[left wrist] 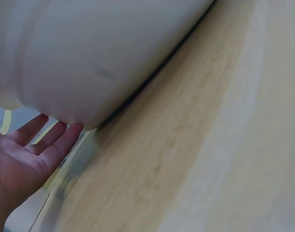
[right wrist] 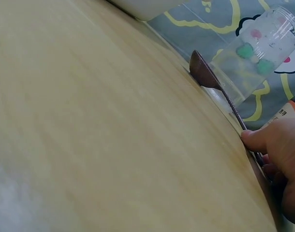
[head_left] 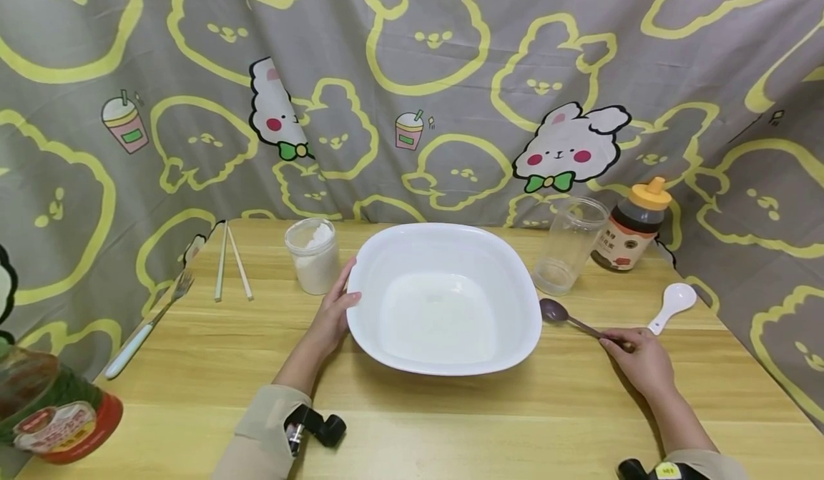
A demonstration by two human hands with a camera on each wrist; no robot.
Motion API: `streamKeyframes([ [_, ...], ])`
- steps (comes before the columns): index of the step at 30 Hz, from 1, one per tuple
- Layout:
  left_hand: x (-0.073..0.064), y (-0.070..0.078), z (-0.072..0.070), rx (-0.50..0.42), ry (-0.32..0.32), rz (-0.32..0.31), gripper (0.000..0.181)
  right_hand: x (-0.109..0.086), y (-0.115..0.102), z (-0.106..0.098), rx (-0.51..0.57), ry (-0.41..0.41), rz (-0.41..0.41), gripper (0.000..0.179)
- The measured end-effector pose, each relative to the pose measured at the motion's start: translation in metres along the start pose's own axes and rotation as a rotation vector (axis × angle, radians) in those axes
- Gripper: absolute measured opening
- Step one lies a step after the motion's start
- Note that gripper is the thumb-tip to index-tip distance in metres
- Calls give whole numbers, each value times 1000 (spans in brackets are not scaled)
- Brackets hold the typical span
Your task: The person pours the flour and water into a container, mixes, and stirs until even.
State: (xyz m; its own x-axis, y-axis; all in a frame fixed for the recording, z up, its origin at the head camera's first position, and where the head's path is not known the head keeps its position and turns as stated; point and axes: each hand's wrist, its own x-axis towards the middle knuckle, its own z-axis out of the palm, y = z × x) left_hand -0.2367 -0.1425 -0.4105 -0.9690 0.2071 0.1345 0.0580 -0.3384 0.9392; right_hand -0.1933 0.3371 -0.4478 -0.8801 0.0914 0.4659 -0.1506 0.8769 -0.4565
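Note:
A large white basin stands mid-table. My left hand holds its left rim, with the thumb at the edge and the other fingers outside. In the left wrist view, the fingertips touch the basin's outer wall. At the right, my right hand pinches the handle of a dark brown spoon. The spoon's bowl points toward the basin and lies low by the tabletop; whether it touches the wood I cannot tell.
Behind the basin stand a jar of white powder, a clear plastic cup and a yellow-capped bottle. A white spoon lies right. Chopsticks, a fork and a red-based container are left. A patterned curtain hangs behind.

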Motion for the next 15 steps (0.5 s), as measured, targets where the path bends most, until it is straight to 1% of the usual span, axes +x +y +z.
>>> streamKeyframes([
  [4, -1, 1, -1, 5, 6, -21, 66, 1, 0, -2, 38, -39, 18, 18],
  [6, -1, 2, -1, 9, 10, -34, 67, 2, -3, -5, 78, -58, 43, 23],
  [9, -2, 5, -3, 27, 17, -54, 68, 5, -14, -14, 140, -82, 96, 34],
  [11, -1, 7, -7, 48, 16, -62, 69, 9, -26, -21, 192, -101, 120, 42],
  [13, 0, 11, -11, 98, 4, -57, 72, 14, -40, -30, 226, -115, 100, 46],
  [15, 2, 20, -13, 184, -8, -51, 73, 21, -57, -37, 249, -126, 39, 48],
])
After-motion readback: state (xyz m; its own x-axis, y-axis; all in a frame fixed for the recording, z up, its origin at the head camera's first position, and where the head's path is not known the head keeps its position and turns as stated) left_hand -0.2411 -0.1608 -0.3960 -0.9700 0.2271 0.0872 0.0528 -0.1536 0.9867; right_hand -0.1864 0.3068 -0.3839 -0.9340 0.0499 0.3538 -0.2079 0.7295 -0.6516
